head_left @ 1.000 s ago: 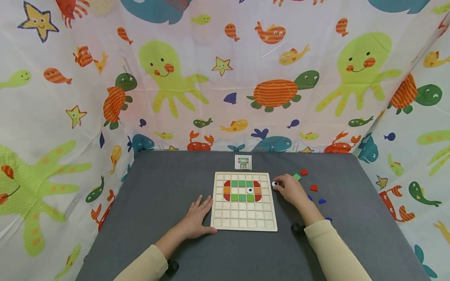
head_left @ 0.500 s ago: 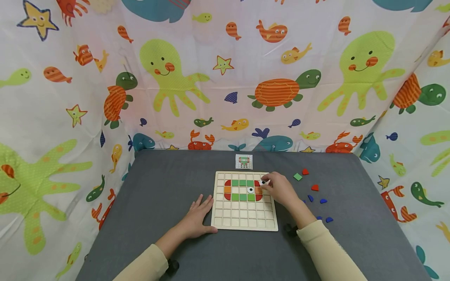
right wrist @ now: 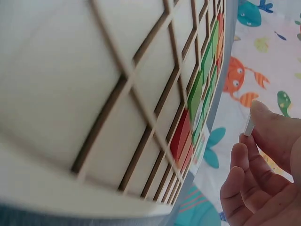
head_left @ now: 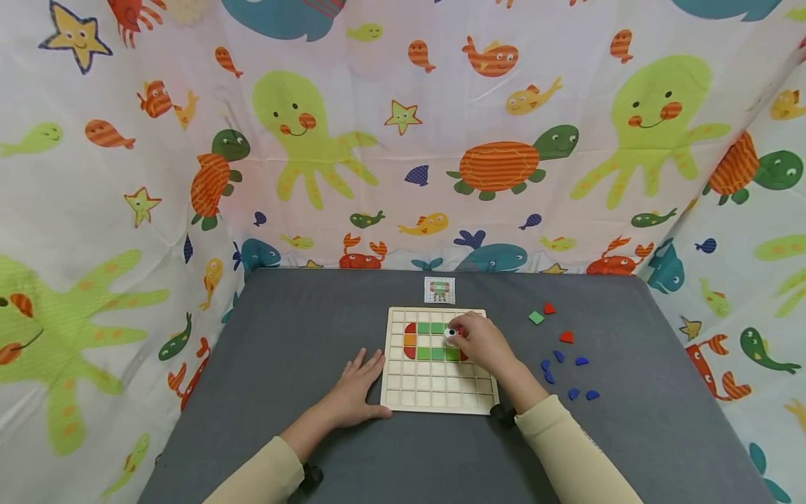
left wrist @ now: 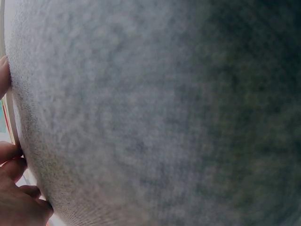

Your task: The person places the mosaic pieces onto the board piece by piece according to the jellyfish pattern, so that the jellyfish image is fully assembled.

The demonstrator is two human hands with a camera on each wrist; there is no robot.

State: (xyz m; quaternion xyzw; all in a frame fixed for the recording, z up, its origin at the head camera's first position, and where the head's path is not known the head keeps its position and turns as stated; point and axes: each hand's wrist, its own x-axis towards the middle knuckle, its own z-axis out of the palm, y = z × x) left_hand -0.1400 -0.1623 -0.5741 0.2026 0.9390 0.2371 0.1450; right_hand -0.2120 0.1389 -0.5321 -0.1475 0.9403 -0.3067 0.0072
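My right hand (head_left: 481,341) pinches a small white tile with a black eye dot (head_left: 450,333) above the wooden grid board (head_left: 428,392). In the right wrist view that tile (right wrist: 249,125) shows edge-on between thumb and fingers. Red, orange and green tiles (head_left: 431,353) lie in the grid as a rounded ring; my right hand hides its right part. My left hand (head_left: 349,392) rests at the board's left edge with fingers spread, thumb at the lower left corner. In the left wrist view, only fingers (left wrist: 14,165) show beside the grey cloth.
A small printed pattern card (head_left: 439,290) lies behind the board. To the right are a green tile (head_left: 536,318), red pieces (head_left: 567,337) and several blue pieces (head_left: 582,361) on the grey table (head_left: 302,329). A patterned curtain (head_left: 390,231) surrounds the table's back and sides.
My right hand has carried the eye tile leftward from beside the board to above the ring of tiles. The blue pieces at right have come into sight. My left hand stays put.
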